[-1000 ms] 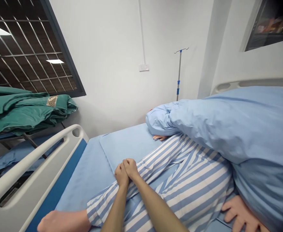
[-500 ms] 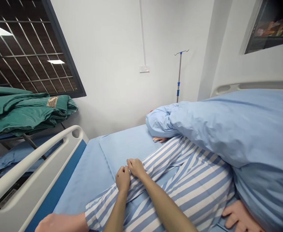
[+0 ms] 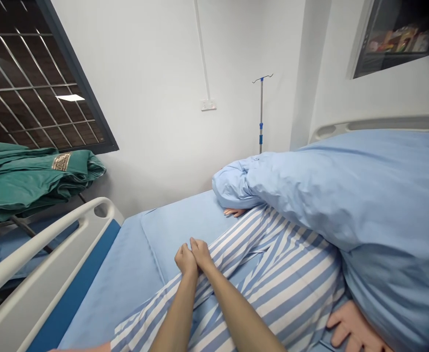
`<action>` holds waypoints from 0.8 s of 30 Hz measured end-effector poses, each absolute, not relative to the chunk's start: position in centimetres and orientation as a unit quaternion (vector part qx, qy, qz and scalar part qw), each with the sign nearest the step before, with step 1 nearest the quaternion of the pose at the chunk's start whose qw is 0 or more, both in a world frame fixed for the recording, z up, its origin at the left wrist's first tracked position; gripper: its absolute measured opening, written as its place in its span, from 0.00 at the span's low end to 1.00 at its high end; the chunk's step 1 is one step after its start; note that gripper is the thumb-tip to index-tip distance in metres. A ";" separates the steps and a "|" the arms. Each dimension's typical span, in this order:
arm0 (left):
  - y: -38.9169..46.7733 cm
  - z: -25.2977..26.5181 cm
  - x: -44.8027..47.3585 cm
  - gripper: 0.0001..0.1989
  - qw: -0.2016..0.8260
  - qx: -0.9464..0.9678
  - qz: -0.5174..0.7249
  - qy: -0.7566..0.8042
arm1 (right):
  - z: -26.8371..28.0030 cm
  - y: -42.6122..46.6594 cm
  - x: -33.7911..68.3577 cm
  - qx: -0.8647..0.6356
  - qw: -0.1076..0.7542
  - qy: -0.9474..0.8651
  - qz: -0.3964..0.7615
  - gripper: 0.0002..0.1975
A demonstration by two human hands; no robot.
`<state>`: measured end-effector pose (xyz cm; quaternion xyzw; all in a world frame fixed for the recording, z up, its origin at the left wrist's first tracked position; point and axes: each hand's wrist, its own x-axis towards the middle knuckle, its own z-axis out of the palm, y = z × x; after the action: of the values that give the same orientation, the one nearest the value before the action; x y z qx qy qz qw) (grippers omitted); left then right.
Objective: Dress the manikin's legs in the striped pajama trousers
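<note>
Left hand [image 3: 186, 259], right hand [image 3: 201, 252] together again, curled

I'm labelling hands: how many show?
4: the person's left hand and right hand, together over the striped trousers; a far hand and a lower-right hand, both partly hidden, by the blue quilt.

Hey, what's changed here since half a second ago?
The left hand and right hand, apart then, have come together at the striped trouser leg; whether they grip it is unclear. The view swung right. The bunched blue quilt and drip stand stayed put.
</note>
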<state>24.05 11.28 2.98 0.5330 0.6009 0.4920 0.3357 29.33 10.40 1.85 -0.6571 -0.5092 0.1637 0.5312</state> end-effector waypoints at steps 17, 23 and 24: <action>10.0 2.9 23.7 0.16 0.266 0.646 0.424 0.577 | 4.0 9.0 34.4 -0.690 0.312 -0.653 0.035 0.22; 10.2 3.1 23.8 0.15 0.268 0.664 0.400 0.572 | 3.6 9.4 35.2 -0.672 0.444 -0.588 0.075 0.25; 10.3 3.3 24.1 0.15 0.273 0.664 0.399 0.571 | 3.6 9.6 35.3 -0.667 0.468 -0.574 0.084 0.25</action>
<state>24.09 10.33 3.30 0.6638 0.5710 0.3985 0.2729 35.30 9.64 3.62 -0.6667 -0.5743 0.0843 0.4675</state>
